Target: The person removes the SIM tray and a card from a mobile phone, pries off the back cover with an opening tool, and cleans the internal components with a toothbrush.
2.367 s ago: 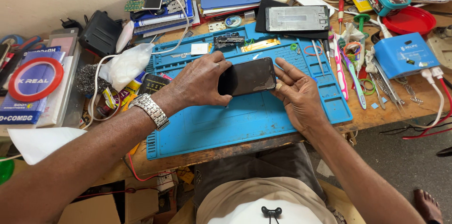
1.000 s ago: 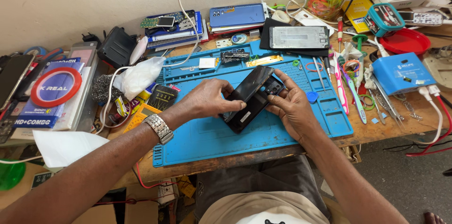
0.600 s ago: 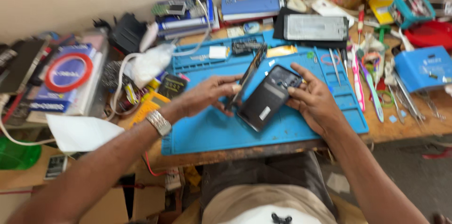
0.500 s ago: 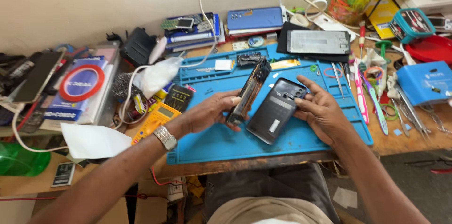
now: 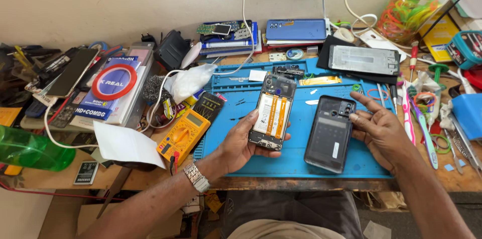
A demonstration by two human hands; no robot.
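Blue silicone mat [image 5: 241, 133] covers the middle of a crowded wooden desk [image 5: 55, 181], giving a soft, non-slip bed for small parts. At centre frame the left hand [image 5: 240, 143] holds an opened phone [image 5: 272, 112] face down, its grip closed around the lower edge with fingers under it and thumb on the side, so the exposed insides with an orange ribbon cable face up toward the viewer. Just right of it, the dark back cover [image 5: 330, 133] lies flat on the mat, inner side up. The right hand [image 5: 377, 129] rests at the cover's right edge, its grip loose and holding nothing, fingers spread with tips at the camera cut-out. A yellow multimeter [image 5: 184, 135] sits left of the mat, and tweezers [image 5: 464, 143] lie at far right, all within easy reach.
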